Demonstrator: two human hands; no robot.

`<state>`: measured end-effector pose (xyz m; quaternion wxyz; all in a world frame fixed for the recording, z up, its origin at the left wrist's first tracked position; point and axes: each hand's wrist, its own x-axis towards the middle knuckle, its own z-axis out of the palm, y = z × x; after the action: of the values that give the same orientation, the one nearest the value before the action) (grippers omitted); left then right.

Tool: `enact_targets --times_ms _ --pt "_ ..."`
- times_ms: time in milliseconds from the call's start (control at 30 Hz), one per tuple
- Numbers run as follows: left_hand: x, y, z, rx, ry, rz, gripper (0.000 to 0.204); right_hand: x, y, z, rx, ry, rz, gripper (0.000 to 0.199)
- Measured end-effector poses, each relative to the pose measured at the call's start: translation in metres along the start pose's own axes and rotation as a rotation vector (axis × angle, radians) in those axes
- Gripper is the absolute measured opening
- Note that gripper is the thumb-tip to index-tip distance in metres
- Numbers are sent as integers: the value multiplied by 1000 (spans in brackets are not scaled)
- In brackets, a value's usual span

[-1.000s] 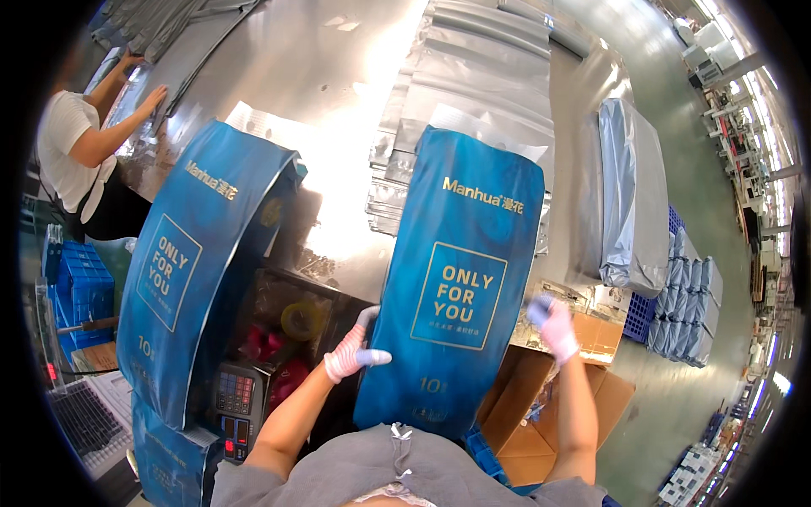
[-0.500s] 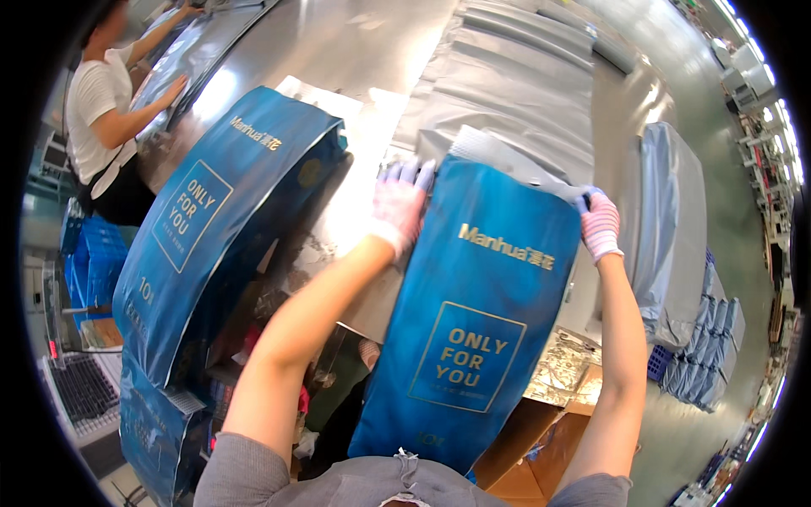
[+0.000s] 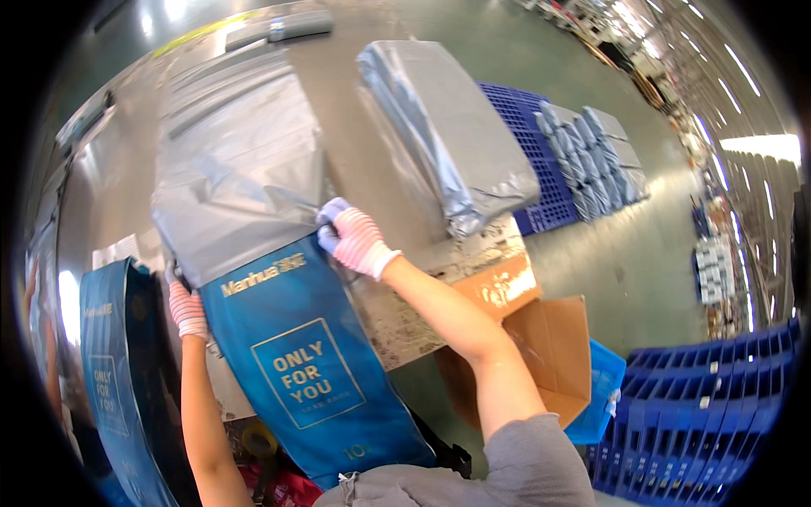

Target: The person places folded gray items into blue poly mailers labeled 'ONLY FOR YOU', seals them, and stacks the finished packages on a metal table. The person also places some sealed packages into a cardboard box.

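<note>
Blue package: top now under grey bag, bare earlier; likely partly sleeved. Right hand grips bag edge; left hand closure unclear.

The right pack is blue with pale-gold print, the plastic bag silver-grey, the gloves pink-and-white striped, lavender-tipped.

Long blue bag, lying aslant, far end covered by creased grey plastic

Your left arm reaches forward, left hand partly hidden; your right forearm slants leftward, and the right hand has curled fingers.
</note>
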<state>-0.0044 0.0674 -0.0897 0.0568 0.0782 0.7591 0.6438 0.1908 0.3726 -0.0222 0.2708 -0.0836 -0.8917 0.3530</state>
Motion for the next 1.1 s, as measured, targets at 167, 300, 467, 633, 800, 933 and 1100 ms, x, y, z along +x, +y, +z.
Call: enact_targets --times_ms 167,300,467,633,800,933,1100 --pt "25 -146 -58 -166 -11 -300 38 1 10 11 384 -196 377 19" --pt "-22 -5 5 -283 -249 -647 30 2 51 46 -94 -177 632 32" --pt "-36 -29 -10 -139 -82 -657 31 2 35 50 -265 -374 521 26" --pt "-108 -16 -32 985 -503 -77 32 -82 -10 8 -293 -551 485 23" --pt "-235 -51 -89 649 -694 -170 23 -208 -55 -20 -244 -639 473 21" --pt "-312 18 -95 1035 -777 -40 23 -282 -83 -27 -294 -759 462 23" --pt "-357 6 -126 1240 -925 -129 33 -338 -109 -36 -146 -780 500 21"
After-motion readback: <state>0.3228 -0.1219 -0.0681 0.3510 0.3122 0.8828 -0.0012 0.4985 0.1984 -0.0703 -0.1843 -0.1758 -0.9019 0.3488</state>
